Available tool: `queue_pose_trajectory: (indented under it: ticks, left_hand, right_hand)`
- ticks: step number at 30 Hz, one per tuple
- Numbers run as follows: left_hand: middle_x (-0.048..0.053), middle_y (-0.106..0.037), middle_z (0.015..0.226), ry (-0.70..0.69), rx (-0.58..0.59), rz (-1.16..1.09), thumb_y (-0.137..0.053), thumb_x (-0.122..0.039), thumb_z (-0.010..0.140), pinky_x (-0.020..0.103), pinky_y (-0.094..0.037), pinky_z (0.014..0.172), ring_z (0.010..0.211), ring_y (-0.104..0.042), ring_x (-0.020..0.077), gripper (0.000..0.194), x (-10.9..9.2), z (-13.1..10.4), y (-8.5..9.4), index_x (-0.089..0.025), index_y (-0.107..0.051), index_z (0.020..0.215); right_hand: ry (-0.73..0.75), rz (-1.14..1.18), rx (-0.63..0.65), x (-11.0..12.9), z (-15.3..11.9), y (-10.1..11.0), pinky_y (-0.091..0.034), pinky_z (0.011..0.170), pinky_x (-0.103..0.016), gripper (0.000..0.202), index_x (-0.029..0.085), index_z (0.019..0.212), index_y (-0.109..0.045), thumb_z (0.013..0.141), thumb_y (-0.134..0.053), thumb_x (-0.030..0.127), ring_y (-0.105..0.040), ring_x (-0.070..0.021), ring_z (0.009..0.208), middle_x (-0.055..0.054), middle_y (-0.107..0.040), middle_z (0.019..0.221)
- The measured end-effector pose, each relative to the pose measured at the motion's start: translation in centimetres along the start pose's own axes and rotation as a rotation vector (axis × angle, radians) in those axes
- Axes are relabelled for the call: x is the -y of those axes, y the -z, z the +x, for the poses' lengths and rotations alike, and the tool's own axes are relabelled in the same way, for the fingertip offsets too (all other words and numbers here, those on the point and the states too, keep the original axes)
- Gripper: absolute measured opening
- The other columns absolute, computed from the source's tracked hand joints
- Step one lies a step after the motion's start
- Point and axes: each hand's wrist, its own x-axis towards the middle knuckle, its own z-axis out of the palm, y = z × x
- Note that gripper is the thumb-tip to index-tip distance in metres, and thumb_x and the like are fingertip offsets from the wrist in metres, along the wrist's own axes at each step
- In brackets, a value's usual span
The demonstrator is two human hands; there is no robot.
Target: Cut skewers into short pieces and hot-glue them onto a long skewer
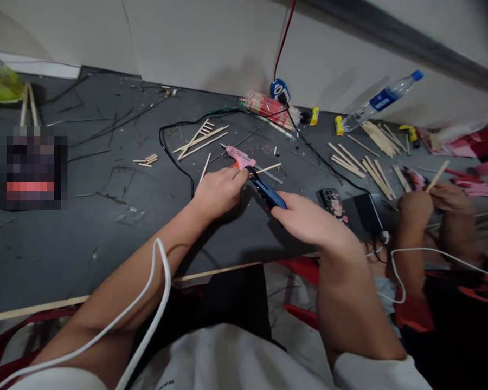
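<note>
My right hand (305, 216) is closed around the handle of a dark blue hand tool, seemingly a cutter (266, 192); its tip points at my left fingertips. My left hand (222, 192) is pinched at that tip. A thin wooden stick (273, 168) comes out to the right from beside those fingers, passing by the tool; the grip itself is partly hidden. Just beyond my left hand lies a pink glue gun (241, 157) with an orange trigger. Short cut sticks (148, 160) lie to the left, and longer sticks (201, 142) form a ladder-like shape behind.
A black cable (161, 142) loops around the work area. At the back lie a plastic pack of sticks (270, 108) and a tilted water bottle (382, 103). A phone (334, 205) and a black box (369, 212) are right. Farther right, another person's hands (435, 200) hold a stick.
</note>
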Motion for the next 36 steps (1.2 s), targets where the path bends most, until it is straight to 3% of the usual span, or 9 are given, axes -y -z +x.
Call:
queue_pose_trajectory:
  ticks: [5,10,14,17,21,23,29,36]
  left_hand:
    - [0.010,-0.075,0.087,-0.045,-0.099,0.001,-0.044,-0.021,0.106,0.033,-0.041,0.057,0.077,-0.070,0.0203,0.030,0.2,0.0,0.5,-0.014,-0.072,0.113]
    - [0.011,-0.076,0.085,0.030,-0.129,-0.111,-0.041,-0.026,0.109,0.032,-0.042,0.059,0.074,-0.070,0.0200,0.035,-0.8,-0.3,0.1,-0.012,-0.073,0.106]
    - [0.011,-0.077,0.086,0.160,-0.114,-0.430,-0.048,-0.026,0.107,0.030,-0.049,0.069,0.076,-0.070,0.0180,0.031,-1.7,-0.4,-0.7,-0.014,-0.075,0.097]
    - [0.006,-0.073,0.074,0.274,-0.121,-0.620,-0.053,-0.026,0.104,0.028,-0.045,0.065,0.064,-0.062,0.0141,0.030,-1.2,-0.1,-1.2,-0.015,-0.075,0.087]
    - [-0.001,-0.061,0.057,0.574,-0.279,-0.830,-0.056,-0.035,0.102,0.025,-0.038,0.053,0.052,-0.052,0.0110,0.034,1.0,0.6,-1.8,-0.017,-0.072,0.078]
    - [-0.001,-0.063,0.059,0.613,-0.333,-0.878,-0.057,-0.037,0.103,0.024,-0.039,0.053,0.052,-0.054,0.0105,0.033,1.6,0.8,-1.8,-0.017,-0.073,0.083]
    - [0.003,-0.076,0.076,0.364,-0.334,-0.673,-0.057,-0.032,0.104,0.024,-0.049,0.066,0.065,-0.065,0.0102,0.028,-0.3,0.2,-0.8,-0.016,-0.079,0.097]
    - [0.006,-0.081,0.087,0.111,-0.339,-0.536,-0.059,-0.023,0.104,0.023,-0.056,0.075,0.077,-0.074,0.0116,0.020,-1.6,-0.3,-0.3,-0.014,-0.075,0.107]
  right_hand:
    - [0.121,0.219,-0.001,-0.9,0.0,-1.1,-0.047,0.087,-0.033,0.020,0.023,0.100,-0.064,0.088,-0.049,0.023,-0.068,-0.0248,0.100,-0.004,-0.075,0.106]
    - [0.027,0.151,-0.167,0.0,-0.7,-2.8,-0.049,0.098,-0.042,0.034,0.025,0.123,-0.064,0.093,-0.048,0.026,-0.069,-0.0314,0.114,-0.009,-0.075,0.122]
    - [-0.020,0.095,-0.219,0.8,-1.2,-4.0,-0.051,0.097,-0.044,0.039,0.022,0.130,-0.064,0.095,-0.047,0.027,-0.071,-0.0355,0.114,-0.015,-0.075,0.128]
    - [-0.037,0.051,-0.222,0.3,-1.1,-3.9,-0.052,0.100,-0.046,0.043,0.021,0.135,-0.063,0.095,-0.047,0.027,-0.071,-0.0377,0.119,-0.017,-0.073,0.133]
    - [-0.123,0.014,-0.272,-1.7,-1.3,-2.9,-0.051,0.104,-0.053,0.048,0.020,0.140,-0.061,0.096,-0.047,0.031,-0.069,-0.0425,0.124,-0.019,-0.071,0.137]
    - [-0.134,0.051,-0.325,-2.5,-1.6,-2.7,-0.051,0.105,-0.054,0.047,0.020,0.139,-0.061,0.095,-0.048,0.031,-0.068,-0.0419,0.124,-0.018,-0.072,0.135]
    - [-0.059,0.178,-0.358,-1.7,-2.3,-4.2,-0.048,0.112,-0.053,0.049,0.021,0.141,-0.060,0.093,-0.052,0.029,-0.065,-0.0379,0.129,-0.014,-0.069,0.142]
    - [-0.044,0.200,-0.379,0.3,-2.0,-4.7,-0.050,0.107,-0.054,0.046,0.021,0.139,-0.060,0.094,-0.052,0.031,-0.067,-0.0384,0.123,-0.013,-0.070,0.137]
